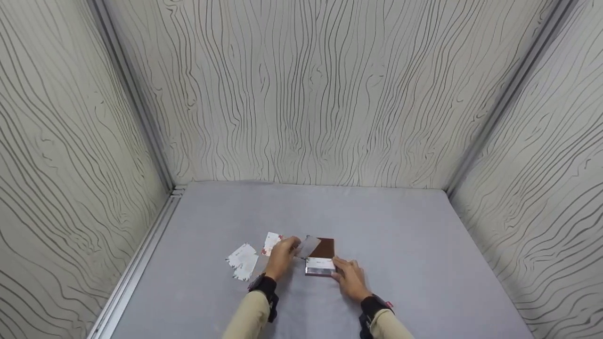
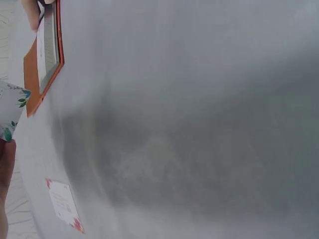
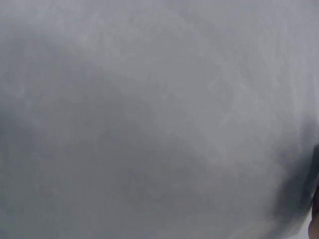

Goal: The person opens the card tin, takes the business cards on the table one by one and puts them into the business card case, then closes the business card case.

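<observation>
A small brown card case point(image 1: 326, 247) lies open on the grey cloth, a silvery strip along its near half. White cards point(image 1: 320, 262) sit in that near half. My left hand point(image 1: 280, 258) pinches a single card point(image 1: 309, 246) by its left end, above the case's left side. Green leaves decorate that card's corners in the left wrist view, where the case point(image 2: 32, 74) also appears. At the case's right edge, my right hand point(image 1: 351, 278) grips the near half between thumb and fingers. Only a bit of finger point(image 3: 314, 224) shows in the right wrist view.
Several white cards point(image 1: 242, 259) lie overlapping on the cloth to the left. A card with red floral corners point(image 1: 271, 241) lies just beyond my left hand. Wood-patterned walls point(image 1: 311, 94) enclose the table point(image 1: 400, 226), with a metal rail point(image 1: 136, 263) along its left side.
</observation>
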A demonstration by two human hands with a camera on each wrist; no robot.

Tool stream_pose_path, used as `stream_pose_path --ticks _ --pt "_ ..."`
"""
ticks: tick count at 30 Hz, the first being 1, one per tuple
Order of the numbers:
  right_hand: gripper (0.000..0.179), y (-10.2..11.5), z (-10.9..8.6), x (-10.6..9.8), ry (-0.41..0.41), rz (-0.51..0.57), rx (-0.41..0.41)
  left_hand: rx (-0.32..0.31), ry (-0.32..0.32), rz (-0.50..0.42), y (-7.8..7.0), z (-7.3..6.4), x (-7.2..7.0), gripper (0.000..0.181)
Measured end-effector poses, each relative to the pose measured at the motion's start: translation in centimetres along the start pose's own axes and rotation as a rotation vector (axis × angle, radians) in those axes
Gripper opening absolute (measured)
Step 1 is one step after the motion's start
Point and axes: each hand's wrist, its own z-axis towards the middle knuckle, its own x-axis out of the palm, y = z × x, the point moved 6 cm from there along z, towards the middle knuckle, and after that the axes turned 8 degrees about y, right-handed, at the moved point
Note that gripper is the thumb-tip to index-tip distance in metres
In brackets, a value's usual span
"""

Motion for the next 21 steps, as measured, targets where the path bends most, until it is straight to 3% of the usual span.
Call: stream_pose_path --ticks 5,10,21 --pt "0.041 -0.1 0.0 0.0 -0.001 0.015 -0.007 0.009 0.044 -0.026 -0.8 0.4 1.5 0.016" --pt "0.041 -0.2 -0.2 0.0 -0.002 0.027 -0.019 0.001 0.098 0.01 -1.0 0.4 2.7 0.018" --pt "0.043 -0.3 -0.1 0.0 -0.052 0.024 -0.009 -0.023 0.151 0.044 -1.6 0.8 3.5 0.018"
